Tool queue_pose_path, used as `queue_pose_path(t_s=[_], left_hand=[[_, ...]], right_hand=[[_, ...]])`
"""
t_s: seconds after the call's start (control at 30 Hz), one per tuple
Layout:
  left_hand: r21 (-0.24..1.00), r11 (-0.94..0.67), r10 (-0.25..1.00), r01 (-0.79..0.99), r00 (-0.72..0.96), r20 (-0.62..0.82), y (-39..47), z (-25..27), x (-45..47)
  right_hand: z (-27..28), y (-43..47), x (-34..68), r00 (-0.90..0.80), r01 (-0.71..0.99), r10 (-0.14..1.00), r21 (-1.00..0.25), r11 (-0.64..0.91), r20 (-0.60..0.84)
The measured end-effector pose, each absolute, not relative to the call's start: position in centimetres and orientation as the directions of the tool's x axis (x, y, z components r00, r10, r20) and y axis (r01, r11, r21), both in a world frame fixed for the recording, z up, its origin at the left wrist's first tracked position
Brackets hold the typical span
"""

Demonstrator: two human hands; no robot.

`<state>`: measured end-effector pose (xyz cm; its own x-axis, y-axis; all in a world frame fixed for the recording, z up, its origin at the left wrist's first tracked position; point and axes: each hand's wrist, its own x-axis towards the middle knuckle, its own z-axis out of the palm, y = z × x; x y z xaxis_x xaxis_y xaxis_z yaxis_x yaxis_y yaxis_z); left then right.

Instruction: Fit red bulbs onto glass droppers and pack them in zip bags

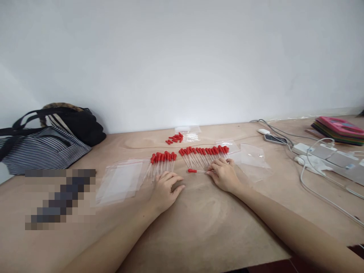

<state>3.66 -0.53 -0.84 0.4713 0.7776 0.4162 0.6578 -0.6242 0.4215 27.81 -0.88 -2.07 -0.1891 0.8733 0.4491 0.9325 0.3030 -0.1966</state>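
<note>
A glass dropper (192, 170) with a red rubber bulb lies level, its bulb pointing left. The fingertips of my right hand (225, 175) are closed on its clear tube near the tip. Above that hand, a row of similar droppers (203, 151) fans out with the bulbs away from me. My left hand (167, 189) rests on the table, its fingers stretched out and thumb apart. Just beyond its fingers lies a second bunch of droppers (163, 157), some tips hidden by the hand. Loose red bulbs (175, 138) lie farther back beside clear glass tubes (191, 137).
Clear zip bags (121, 184) are at left, with more plastic bags (253, 161) at right. A striped bag (48, 149) and a blurred-out dark object (61, 199) sit far left. Power strips (335, 159), cables, a phone-like device (275, 139) and coloured trays (338, 129) occupy the right.
</note>
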Motion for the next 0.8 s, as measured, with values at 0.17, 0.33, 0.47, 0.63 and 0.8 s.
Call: queue_pose_path(t_s=[0.17, 0.33, 0.47, 0.63, 0.8], left_hand=[[0.836, -0.353, 0.932, 0.421, 0.240, 0.273, 0.0, -1.4, 5.5], [0.993, -0.073, 0.991, 0.093, 0.120, 0.061, 0.4, -0.7, 8.4], [0.980, -0.008, 0.996, 0.199, 0.083, -0.009, 2.6, 0.3, 8.6], [0.870, 0.048, 0.994, 0.490, 0.062, -0.089, 6.7, 0.9, 7.4], [0.697, 0.006, 0.997, 0.718, 0.049, -0.058, 8.2, 1.2, 7.7]], right_hand=[[-1.5, -1.6, 24.6, -0.070, 0.896, 0.881, -0.359, 0.262, 0.468], [-0.9, -2.4, 21.1, -0.007, 0.843, 0.908, -0.485, 0.231, 0.420], [-0.8, -2.2, 21.2, -0.013, 0.845, 0.901, -0.478, 0.242, 0.434], [-0.2, 0.0, 26.4, 0.151, 0.882, 0.873, -0.462, 0.093, 0.464], [0.3, 2.3, 35.1, 0.508, 0.850, 0.785, -0.354, -0.390, 0.354]])
